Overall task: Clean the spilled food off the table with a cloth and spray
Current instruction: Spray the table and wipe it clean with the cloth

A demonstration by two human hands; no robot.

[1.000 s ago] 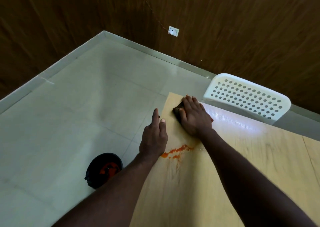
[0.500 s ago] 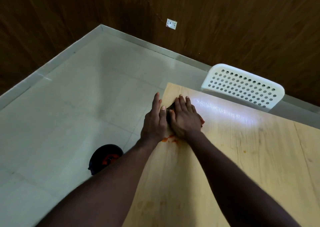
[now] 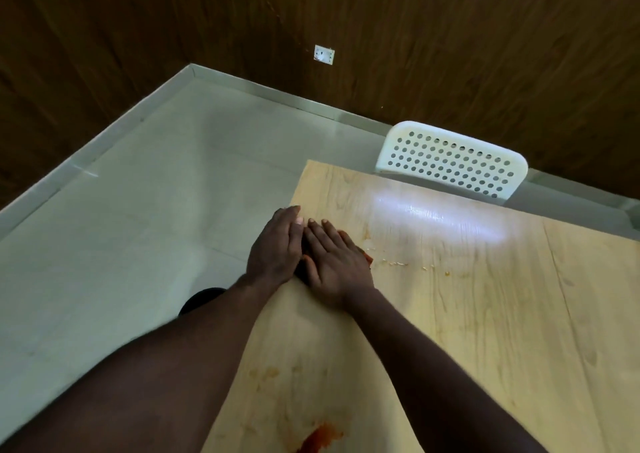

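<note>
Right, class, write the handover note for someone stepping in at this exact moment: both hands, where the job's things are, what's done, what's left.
Right hand: flat, fingers straight, pressing the cloth, mostly hidden beneath it, at the left edge of the table.
Left hand: open, set against the edge beside it, no grip on anything.
Spray: not in view.
Done: table just behind the hands looks wiped.
Left: red smear at the near edge, faint stains, specks right of the right hand.

No readable lettering, label, brand or number is showing on the counter [image 3: 485, 297], the white chair [image 3: 450, 162] or the wall socket [image 3: 324, 55].
</note>
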